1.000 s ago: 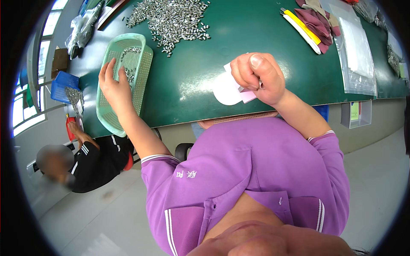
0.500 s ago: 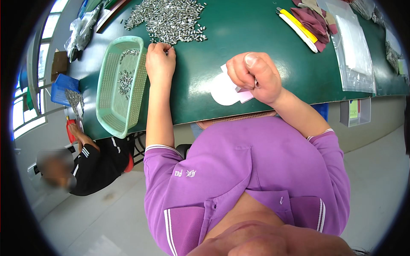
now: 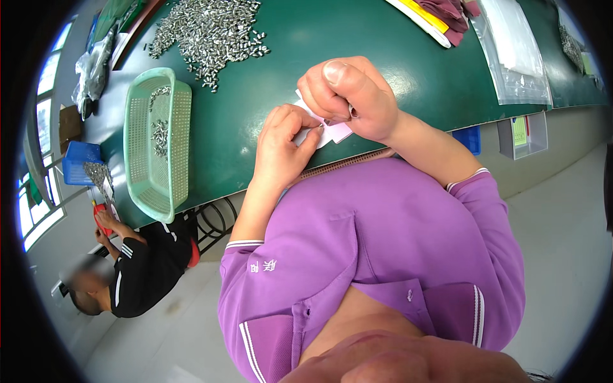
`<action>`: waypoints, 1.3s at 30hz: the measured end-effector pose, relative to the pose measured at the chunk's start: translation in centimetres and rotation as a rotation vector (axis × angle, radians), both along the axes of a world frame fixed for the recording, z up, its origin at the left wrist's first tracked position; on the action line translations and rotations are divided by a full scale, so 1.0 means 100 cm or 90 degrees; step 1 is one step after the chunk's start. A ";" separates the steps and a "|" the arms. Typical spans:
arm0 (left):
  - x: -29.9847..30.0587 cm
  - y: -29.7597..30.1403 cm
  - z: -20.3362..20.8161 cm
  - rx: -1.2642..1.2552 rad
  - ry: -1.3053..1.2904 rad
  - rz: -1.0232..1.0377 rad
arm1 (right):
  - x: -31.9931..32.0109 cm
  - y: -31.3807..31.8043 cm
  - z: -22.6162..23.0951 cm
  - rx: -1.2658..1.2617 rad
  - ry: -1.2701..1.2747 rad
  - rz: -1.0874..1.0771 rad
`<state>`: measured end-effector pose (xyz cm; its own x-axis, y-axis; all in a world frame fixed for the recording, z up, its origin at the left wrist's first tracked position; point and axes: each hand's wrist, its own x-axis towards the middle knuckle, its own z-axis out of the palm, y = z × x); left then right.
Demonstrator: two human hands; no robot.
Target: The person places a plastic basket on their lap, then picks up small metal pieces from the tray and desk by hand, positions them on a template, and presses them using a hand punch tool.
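My right hand [image 3: 357, 99] is curled into a fist above the table's near edge. A bit of grey, shiny material shows beneath its fingers, but its kind is hidden. Close beside it on the left, my left hand [image 3: 281, 143] has thumb and forefinger pinched together, and whatever is between them is too small to name. Under both hands lies a white, rounded flat piece [image 3: 321, 140] with a pale pink piece [image 3: 341, 133] on it. Farther off to the left spreads a pile of small silvery metal parts [image 3: 207, 35].
Left of my hands a pale green perforated basket [image 3: 182, 134] holds a few metal parts. Clear plastic bags [image 3: 517, 57], a yellow strip [image 3: 426, 14] and maroon cloth [image 3: 450, 16] lie right on the green table [image 3: 287, 51]. A person in black [image 3: 150, 265] sits at left.
My left hand has come from the edge of the metal pile rightward and nearer, beside my right fist. The view has shifted, and the right fist stays closed over the white piece.
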<state>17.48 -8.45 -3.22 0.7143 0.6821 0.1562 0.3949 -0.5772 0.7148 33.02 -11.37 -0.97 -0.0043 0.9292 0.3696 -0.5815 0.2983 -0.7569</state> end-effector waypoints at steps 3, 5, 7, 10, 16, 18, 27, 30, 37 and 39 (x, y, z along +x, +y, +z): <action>0.001 0.000 0.000 0.004 -0.001 0.001 | 0.001 -0.001 0.000 -0.022 -0.006 0.024; 0.001 -0.001 0.000 0.017 0.001 -0.005 | 0.001 -0.003 0.003 -0.039 -0.016 0.031; 0.001 -0.002 -0.001 0.030 -0.006 0.002 | 0.000 -0.003 0.000 -0.035 -0.015 0.033; 0.001 -0.002 -0.001 0.033 -0.005 0.003 | 0.000 -0.003 0.000 -0.028 -0.017 0.040; 0.001 -0.002 -0.002 0.024 -0.004 0.006 | -0.003 -0.002 0.001 -0.027 -0.029 0.024; 0.000 -0.003 -0.002 -0.012 0.005 0.016 | -0.008 -0.003 0.002 -0.036 -0.038 0.020; -0.011 -0.006 -0.005 -0.432 -0.351 0.104 | -0.005 -0.003 -0.002 -0.033 -0.041 0.016; -0.017 -0.001 -0.004 -0.579 -0.482 0.083 | -0.001 -0.004 -0.002 -0.008 -0.023 0.032; -0.021 0.001 -0.003 -0.738 -0.571 0.066 | -0.003 -0.002 -0.002 -0.021 -0.011 0.015; -0.022 0.001 0.000 -0.760 -0.576 0.071 | -0.004 -0.001 -0.002 -0.016 -0.014 0.020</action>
<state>15.31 -8.34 -3.20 0.6200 0.7664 -0.1681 -0.4242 0.5076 0.7499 32.64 -11.45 -1.15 -0.0414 0.9375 0.3454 -0.5740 0.2606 -0.7762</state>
